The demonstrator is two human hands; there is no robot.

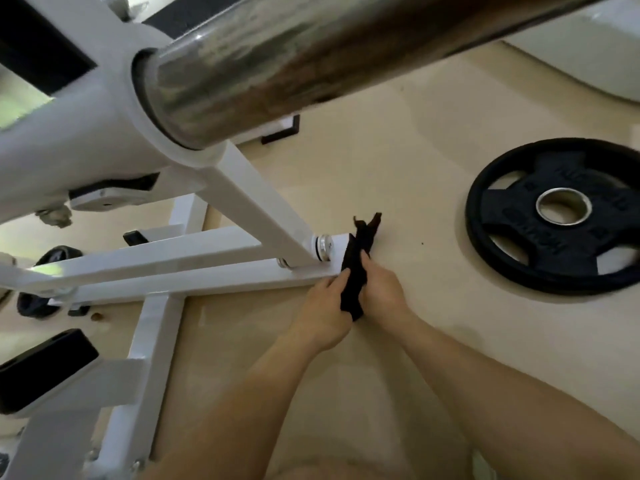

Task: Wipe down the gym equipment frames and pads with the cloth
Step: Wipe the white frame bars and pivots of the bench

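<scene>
Item 1: cloth (pixel 356 268). Black, bunched into a long strip, just right of centre frame. It lies over the far end of the low white floor beam (pixel 207 283), touching it, with 2 loose tips sticking up past the beam end.

Item 2: left hand (pixel 323 315). Centre frame, below the beam end. Its fingers are curled round the lower part of the cloth, gripping it; its fingertips touch the beam's edge.

Item 3: right hand (pixel 381 294). Just right of the left hand, with the cloth between the 2. Its fingers are closed on the cloth's right side and its thumb lies along the fabric.

Item 4: white frame. A diagonal strut (pixel 256 209) runs from upper left down to a silver pivot bolt (pixel 323 247) just beside the cloth. A cross beam (pixel 156 344) runs from the floor beam toward the lower left.

Item 5: chrome sleeve (pixel 311 46). Thick, smudged and blurred by closeness, it crosses the top of the frame from a white collar at upper left.

Item 6: weight plate (pixel 561 216). Black, with a metal-ringed centre hole, it lies flat on the beige floor (pixel 398 161) at the right of the frame, well apart from the hands.

Item 7: black pad (pixel 43 370). Lower left, mounted on a white bracket.

Item 8: further dark plates (pixel 31 303). Far left edge, partly hidden behind the frame; detail too blurred to tell.
</scene>
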